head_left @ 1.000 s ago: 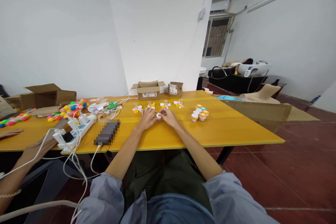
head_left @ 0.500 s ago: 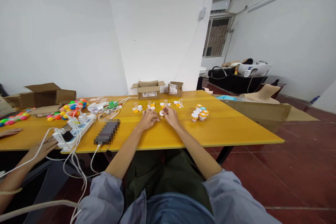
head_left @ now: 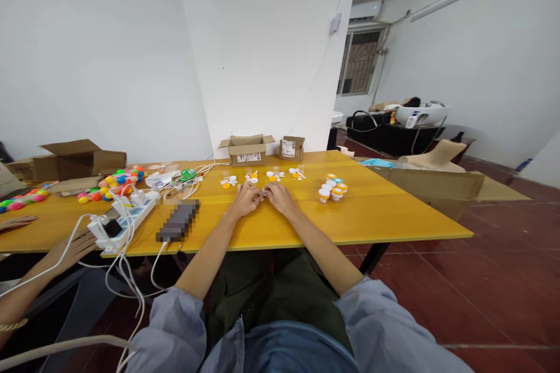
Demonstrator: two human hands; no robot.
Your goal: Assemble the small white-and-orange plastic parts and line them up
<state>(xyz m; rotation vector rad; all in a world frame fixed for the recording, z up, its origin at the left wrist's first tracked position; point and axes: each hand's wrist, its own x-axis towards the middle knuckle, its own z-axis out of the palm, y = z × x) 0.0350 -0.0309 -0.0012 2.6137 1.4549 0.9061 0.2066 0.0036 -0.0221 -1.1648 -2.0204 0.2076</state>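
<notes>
My left hand (head_left: 246, 199) and my right hand (head_left: 277, 196) rest together on the yellow table (head_left: 376, 215), fingertips meeting over a tiny object (head_left: 263, 192) that is too small to name. Both hands have curled, pinching fingers. Just beyond them lie small white and orange caps with tiny clear jars (head_left: 275, 174) in short rows. A cluster of small jars with orange and white lids (head_left: 333, 187) stands to the right of my right hand.
Two open cardboard boxes (head_left: 247, 149) sit at the table's far edge. A white power strip with cables (head_left: 125, 220) and a dark device (head_left: 178, 220) lie at left. Coloured balls (head_left: 114, 180) lie farther left. Another person's hand (head_left: 72, 246) holds the table's near edge.
My right hand, which held a white cap slightly apart half a second ago, has come back against my left hand; the cap no longer shows. The other person's hand shifted slightly.
</notes>
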